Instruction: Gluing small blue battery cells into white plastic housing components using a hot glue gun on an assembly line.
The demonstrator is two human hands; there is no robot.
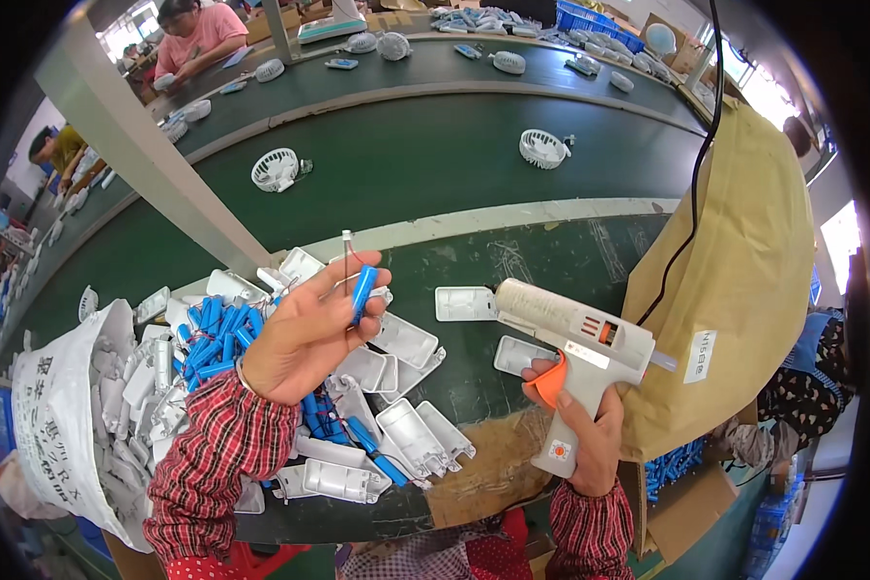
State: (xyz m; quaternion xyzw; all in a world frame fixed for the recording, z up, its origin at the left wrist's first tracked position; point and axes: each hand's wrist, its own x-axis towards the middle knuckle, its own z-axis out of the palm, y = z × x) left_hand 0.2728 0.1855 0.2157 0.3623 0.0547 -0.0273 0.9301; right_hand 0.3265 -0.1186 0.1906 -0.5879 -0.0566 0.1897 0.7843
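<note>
"Around the left grip (pixel 304 333)?"
"Battery (pixel 362 296) in it; battery heap (pixel 224 333) and casings (pixel 139 383) left, then the sack (pixel 50 416)."
"Right grip (pixel 597 430)?"
"Glue gun (pixel 551 314) in it; bag (pixel 730 261) right, single casing (pixel 518 355) ahead-left on the table (pixel 469 362)."

The left forearm wears a loose red-and-black plaid cloth sleeve with thin pale lines (pixel 224 440), gathered at the wrist; a matching puckered plaid sleeve (pixel 591 530) covers the right. Red white-dotted fabric (pixel 199 568) shows below the left sleeve, and small-checked grey-purple cloth (pixel 406 560) covers the body.

The left hand (pixel 304 336) pinches, palm up; the right hand (pixel 594 443) grips lower, half-hidden fingers (pixel 542 366) apparently curled
</note>
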